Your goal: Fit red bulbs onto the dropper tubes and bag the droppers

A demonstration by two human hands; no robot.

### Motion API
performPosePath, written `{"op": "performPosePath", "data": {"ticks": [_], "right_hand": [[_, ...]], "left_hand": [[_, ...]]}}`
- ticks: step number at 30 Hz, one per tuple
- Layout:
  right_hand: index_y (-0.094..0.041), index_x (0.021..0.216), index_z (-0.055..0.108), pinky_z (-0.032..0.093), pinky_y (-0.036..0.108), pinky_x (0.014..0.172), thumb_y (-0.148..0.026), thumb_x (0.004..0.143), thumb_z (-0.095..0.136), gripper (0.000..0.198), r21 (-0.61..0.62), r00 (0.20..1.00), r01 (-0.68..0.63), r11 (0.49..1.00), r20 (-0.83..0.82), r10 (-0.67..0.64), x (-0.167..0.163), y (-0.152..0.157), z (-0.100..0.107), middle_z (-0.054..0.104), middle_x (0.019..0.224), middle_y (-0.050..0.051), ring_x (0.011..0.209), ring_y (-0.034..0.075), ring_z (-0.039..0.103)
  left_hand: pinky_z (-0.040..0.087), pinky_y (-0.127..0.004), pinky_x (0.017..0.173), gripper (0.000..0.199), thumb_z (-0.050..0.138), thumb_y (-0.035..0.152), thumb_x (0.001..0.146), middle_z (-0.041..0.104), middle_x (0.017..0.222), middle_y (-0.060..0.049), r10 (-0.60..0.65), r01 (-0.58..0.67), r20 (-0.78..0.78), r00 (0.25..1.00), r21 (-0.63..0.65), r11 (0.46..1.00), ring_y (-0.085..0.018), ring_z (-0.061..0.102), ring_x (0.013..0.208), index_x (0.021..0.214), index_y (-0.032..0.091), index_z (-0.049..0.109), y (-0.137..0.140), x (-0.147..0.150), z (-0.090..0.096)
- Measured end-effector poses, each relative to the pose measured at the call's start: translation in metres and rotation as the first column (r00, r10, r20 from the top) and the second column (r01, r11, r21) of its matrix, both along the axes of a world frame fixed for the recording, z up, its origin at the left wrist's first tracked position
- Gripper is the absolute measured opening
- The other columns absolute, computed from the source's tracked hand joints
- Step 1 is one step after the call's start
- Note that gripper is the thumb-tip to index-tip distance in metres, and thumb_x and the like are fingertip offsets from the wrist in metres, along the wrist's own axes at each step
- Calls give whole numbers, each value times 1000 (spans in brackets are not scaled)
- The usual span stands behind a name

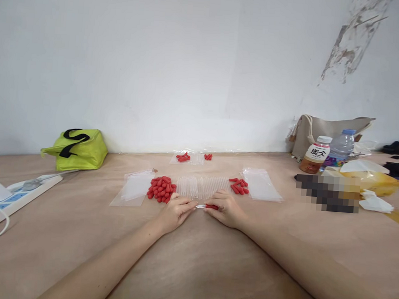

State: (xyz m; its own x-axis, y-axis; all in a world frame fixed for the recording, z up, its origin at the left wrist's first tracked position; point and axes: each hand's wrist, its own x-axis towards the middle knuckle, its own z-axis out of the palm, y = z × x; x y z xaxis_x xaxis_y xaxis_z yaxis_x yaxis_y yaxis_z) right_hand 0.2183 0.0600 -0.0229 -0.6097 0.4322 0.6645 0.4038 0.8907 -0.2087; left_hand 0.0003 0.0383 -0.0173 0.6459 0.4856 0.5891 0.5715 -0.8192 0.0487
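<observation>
My left hand (177, 213) is closed on one end of a thin clear tube (200, 206), which looks like a glass dropper pipette. At its other end is a red rubber bulb (212, 207), pinched in my right hand (228, 210). How far the tube goes into the bulb is hidden by the fingers. Just beyond my hands, several clear tubes (187, 186) lie side by side in a row. A heap of red bulbs (161, 189) is left of the row. Several more red pieces (239, 186) lie to its right, above my right hand.
Flat clear bags lie on the left (132, 188) and right (261, 185). A bag with red bulbs and tubes (197, 158) rests near the wall. A green bag (83, 152) and power strip (21, 196) are left; bottles (315, 155) and a beige bag (305, 134) stand right.
</observation>
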Motion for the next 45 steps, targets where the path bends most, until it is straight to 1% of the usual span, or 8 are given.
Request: {"op": "performPosePath", "data": {"ticks": [21, 28, 30, 33, 35, 38, 41, 45], "right_hand": [[-18, 87, 61, 35, 31, 74, -25, 82, 50, 15, 41, 990, -30, 999, 140, 24, -3, 3, 0, 59, 72, 4, 72, 15, 51], [-19, 95, 59, 39, 36, 76, -24, 77, 56, 19, -124, 993, 73, 990, -81, -83, 5, 6, 4, 62, 81, 7, 82, 19, 54], [-19, 96, 55, 42, 37, 76, -26, 72, 61, 26, -319, 963, 38, 947, -242, -120, 4, 4, 5, 62, 85, 7, 84, 19, 56], [-19, 100, 47, 46, 34, 71, -31, 67, 65, 39, -605, 834, -191, 773, -515, -197, -6, 1, 5, 62, 81, 4, 75, 16, 59], [-20, 96, 47, 48, 32, 68, -35, 65, 66, 39, -681, 744, -327, 655, -613, -265, -17, -3, 4, 62, 77, 2, 70, 15, 60], [-19, 81, 51, 48, 32, 70, -40, 64, 65, 31, -713, 725, -404, 573, -631, -274, -36, -11, 2, 63, 75, 3, 71, 16, 60], [-18, 81, 53, 47, 31, 71, -44, 66, 62, 31, -695, 746, -402, 596, -626, -226, -46, -12, 2, 64, 76, 4, 74, 17, 61], [-15, 96, 57, 45, 28, 62, -46, 69, 56, 41, -671, 786, -203, 713, -546, -290, -28, 10, 17, 62, 69, 2, 65, 15, 58]], "left_hand": [[35, -30, 67, 21, 44, 20, 88, 64, 77, -3, 10, -10, -17, 1000, 3, 1000, -14, 56, 68, 99, 20, 62, 1, 8, -2], [33, -33, 75, 22, 48, 28, 86, 66, 79, -3, 155, -156, 60, 986, 21, 987, -15, 55, 71, 101, 18, 61, -4, 2, 4], [32, -33, 73, 20, 48, 29, 86, 65, 70, -1, 189, -192, 69, 979, 33, 981, -15, 54, 66, 96, 20, 63, -7, 0, 5], [30, -33, 71, 20, 48, 30, 86, 64, 64, 0, 233, -236, 114, 966, 5, 972, -14, 52, 60, 89, 20, 65, -10, 1, 6], [30, -33, 70, 24, 46, 31, 87, 61, 59, 1, 256, -255, 136, 957, -26, 967, -13, 50, 56, 82, 20, 66, -12, 4, 6], [30, -32, 68, 28, 43, 30, 88, 58, 53, 1, 249, -245, 117, 961, -46, 968, -13, 47, 54, 75, 19, 66, -13, 9, 8], [30, -32, 68, 24, 46, 30, 86, 61, 57, 0, 216, -213, 72, 974, -53, 976, -14, 49, 58, 79, 20, 66, -14, 11, 10], [31, -35, 73, 22, 54, 36, 81, 66, 75, -3, 208, -204, 73, 975, -58, 977, -18, 52, 71, 91, 21, 65, -16, 11, 11]]}}
